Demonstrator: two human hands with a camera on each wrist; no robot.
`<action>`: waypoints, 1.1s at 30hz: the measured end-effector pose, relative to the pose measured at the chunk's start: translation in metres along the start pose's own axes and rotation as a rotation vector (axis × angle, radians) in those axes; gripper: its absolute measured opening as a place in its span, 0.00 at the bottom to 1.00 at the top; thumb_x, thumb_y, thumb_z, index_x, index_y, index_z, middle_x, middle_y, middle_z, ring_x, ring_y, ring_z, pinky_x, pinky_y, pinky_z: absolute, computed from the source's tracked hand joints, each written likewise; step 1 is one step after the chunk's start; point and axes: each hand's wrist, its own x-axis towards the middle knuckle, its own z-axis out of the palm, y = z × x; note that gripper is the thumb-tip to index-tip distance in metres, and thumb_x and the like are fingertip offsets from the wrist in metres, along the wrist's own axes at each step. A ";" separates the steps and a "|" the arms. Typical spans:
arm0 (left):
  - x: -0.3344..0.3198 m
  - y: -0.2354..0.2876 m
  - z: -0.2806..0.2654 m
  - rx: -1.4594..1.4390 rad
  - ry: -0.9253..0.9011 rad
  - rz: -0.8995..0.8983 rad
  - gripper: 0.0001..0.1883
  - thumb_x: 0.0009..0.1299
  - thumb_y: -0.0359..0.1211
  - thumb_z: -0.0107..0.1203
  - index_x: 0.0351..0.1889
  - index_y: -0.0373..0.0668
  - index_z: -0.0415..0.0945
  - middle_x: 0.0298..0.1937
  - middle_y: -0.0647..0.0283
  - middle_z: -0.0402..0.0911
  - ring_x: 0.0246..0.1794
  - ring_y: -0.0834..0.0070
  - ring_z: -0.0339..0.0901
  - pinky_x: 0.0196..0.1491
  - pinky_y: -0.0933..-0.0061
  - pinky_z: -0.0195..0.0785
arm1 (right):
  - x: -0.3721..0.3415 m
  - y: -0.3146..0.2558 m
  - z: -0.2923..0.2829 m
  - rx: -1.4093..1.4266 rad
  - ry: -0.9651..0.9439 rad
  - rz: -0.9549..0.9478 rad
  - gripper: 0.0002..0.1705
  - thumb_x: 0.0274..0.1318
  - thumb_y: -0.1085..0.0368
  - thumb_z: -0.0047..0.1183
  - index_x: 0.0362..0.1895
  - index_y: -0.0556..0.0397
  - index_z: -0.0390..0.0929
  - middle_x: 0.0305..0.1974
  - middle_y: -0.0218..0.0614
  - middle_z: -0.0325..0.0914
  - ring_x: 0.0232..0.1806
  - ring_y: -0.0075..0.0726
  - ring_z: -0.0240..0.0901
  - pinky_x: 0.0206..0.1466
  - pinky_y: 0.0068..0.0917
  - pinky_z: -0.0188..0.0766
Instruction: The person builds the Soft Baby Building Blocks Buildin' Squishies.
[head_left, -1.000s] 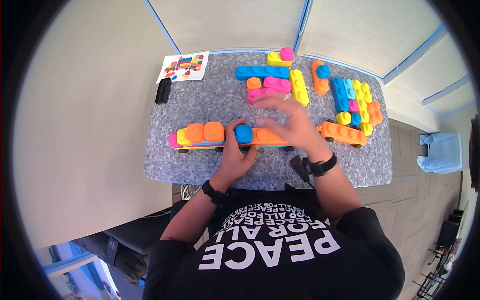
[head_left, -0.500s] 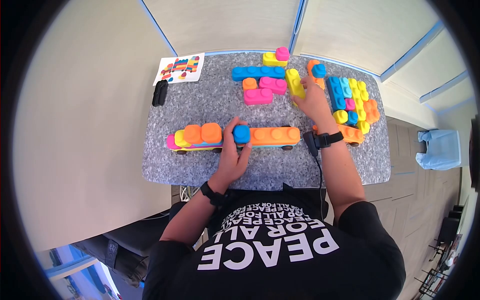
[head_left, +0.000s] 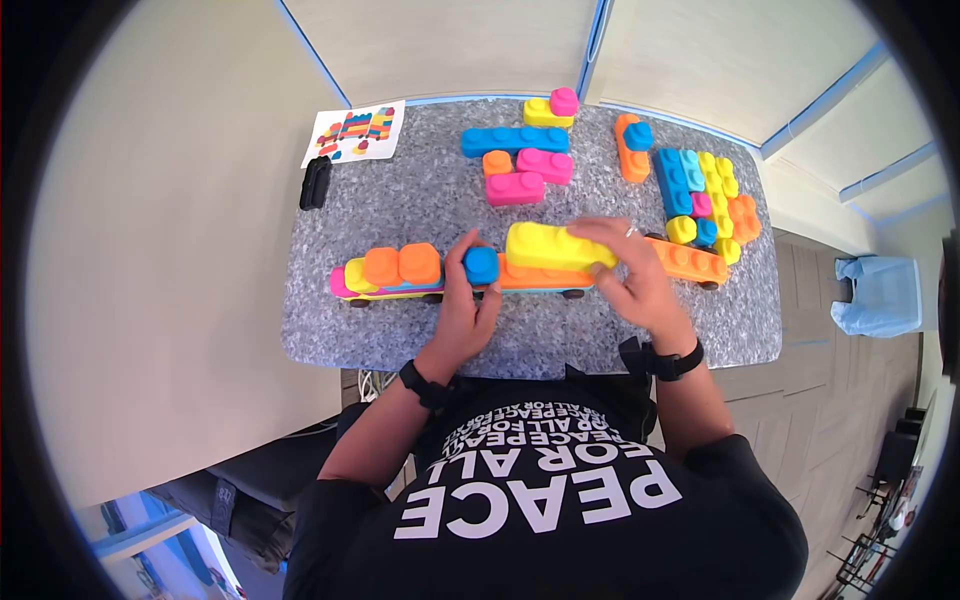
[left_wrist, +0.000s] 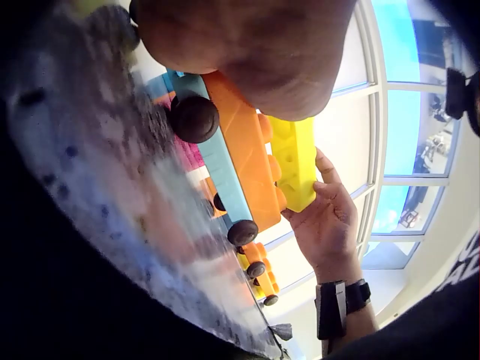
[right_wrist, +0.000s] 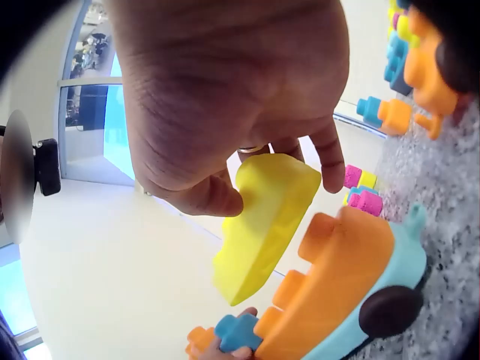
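Note:
In the head view my right hand [head_left: 640, 280] pinches a long yellow block [head_left: 550, 247] by its right end, just over the long orange block [head_left: 535, 278] on a wheeled light-blue base. My left hand [head_left: 466, 305] grips around the left end of that car, by the small blue block [head_left: 482, 265]. In the right wrist view the yellow block [right_wrist: 262, 217] hangs tilted over the orange studs, apart from them. The left wrist view shows the orange block [left_wrist: 244, 154] below the yellow block [left_wrist: 296, 161]. To the left stands a car with two orange blocks [head_left: 400, 265] on top.
A wheeled orange car [head_left: 695, 263] stands right. Pink blocks [head_left: 515, 188] and a long blue block [head_left: 513, 141] lie behind; a cluster of mixed blocks [head_left: 715, 200] is at the right. A picture sheet [head_left: 352, 133] and a black object [head_left: 315, 183] are back left.
My right hand reached to the yellow block at the back, took hold of it and brought it forward over the orange block. My left hand has stayed at the car.

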 end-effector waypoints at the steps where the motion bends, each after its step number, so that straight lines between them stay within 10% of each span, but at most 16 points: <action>1: 0.000 0.001 0.000 -0.004 -0.001 -0.001 0.40 0.86 0.20 0.55 0.93 0.39 0.50 0.76 0.54 0.71 0.71 0.68 0.74 0.75 0.62 0.71 | -0.001 -0.002 0.003 -0.002 -0.022 -0.011 0.34 0.60 0.76 0.57 0.72 0.51 0.86 0.70 0.46 0.86 0.73 0.60 0.81 0.81 0.51 0.73; 16: 0.002 0.003 -0.002 -0.061 -0.009 -0.018 0.42 0.83 0.21 0.59 0.93 0.38 0.52 0.76 0.52 0.71 0.74 0.64 0.74 0.76 0.59 0.72 | -0.011 0.005 0.030 0.002 -0.003 -0.016 0.32 0.65 0.65 0.78 0.72 0.48 0.86 0.69 0.47 0.84 0.71 0.59 0.82 0.75 0.51 0.79; 33: 0.004 0.006 -0.006 -0.010 -0.002 0.027 0.43 0.81 0.22 0.63 0.91 0.36 0.53 0.74 0.52 0.72 0.73 0.63 0.75 0.76 0.58 0.73 | -0.023 0.009 0.038 -0.078 -0.020 -0.038 0.33 0.67 0.69 0.77 0.75 0.48 0.85 0.73 0.48 0.84 0.74 0.58 0.82 0.78 0.50 0.77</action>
